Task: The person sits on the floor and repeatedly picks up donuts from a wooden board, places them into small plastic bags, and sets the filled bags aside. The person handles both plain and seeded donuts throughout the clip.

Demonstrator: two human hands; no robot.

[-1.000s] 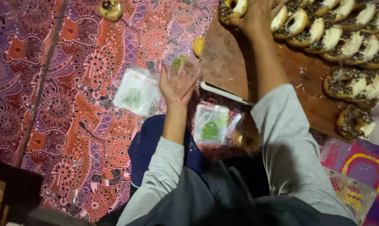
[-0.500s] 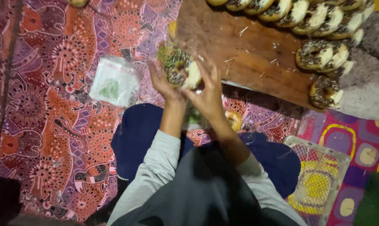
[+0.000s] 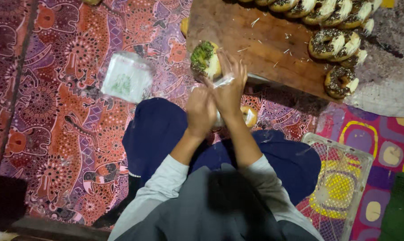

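My right hand (image 3: 231, 87) holds a doughnut (image 3: 205, 59) topped with green and white, at the near edge of a wooden board (image 3: 264, 44). My left hand (image 3: 199, 107) sits just beside it and grips a clear plastic bag (image 3: 222, 81) that stretches between both hands. Another doughnut (image 3: 249, 116) lies below my hands by my knee, partly hidden by my right wrist.
Several sprinkled doughnuts (image 3: 336, 42) line the board's far and right side. A stack of clear plastic bags (image 3: 126, 78) lies on the patterned cloth (image 3: 54, 111) to the left. A white wire-mesh tray (image 3: 340, 178) sits at the right by my leg.
My right hand came back from the far doughnut row with a doughnut; both hands met at the board's near edge and now grip a plastic bag. The view shifted left.
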